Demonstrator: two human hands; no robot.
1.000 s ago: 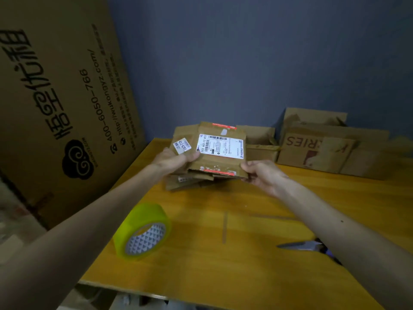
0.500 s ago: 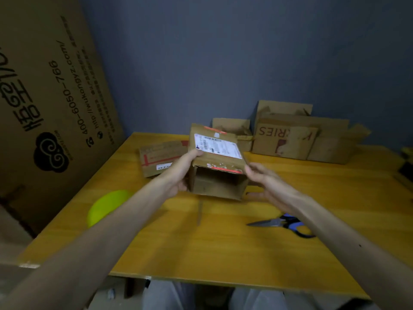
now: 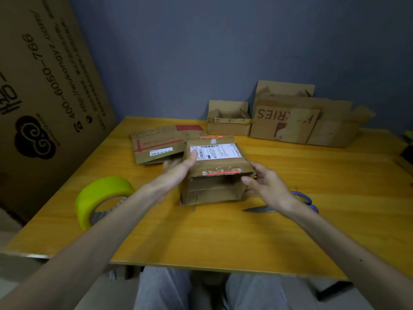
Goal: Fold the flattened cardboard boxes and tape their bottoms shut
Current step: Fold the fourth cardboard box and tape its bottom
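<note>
Cardboard box (image 3: pixel 214 166) is being held at the bench's (image 3: pixel 201 238) middle, open mouth facing the person; left hand (image 3: pixel 181 164) is clasping its left side, thumb on the label; right hand (image 3: pixel 266 186) is pinching its right wall, hiding part of the scissors (image 3: pixel 300 201); tape roll (image 3: pixel 100 198) is standing near the left edge; flattened boxes (image 3: pixel 156 144) are lying behind; a second ago this box was flat.

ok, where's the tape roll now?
Head view: the tape roll stands on edge near the left edge of the table, partly behind the left forearm, left of the opened box.
</note>
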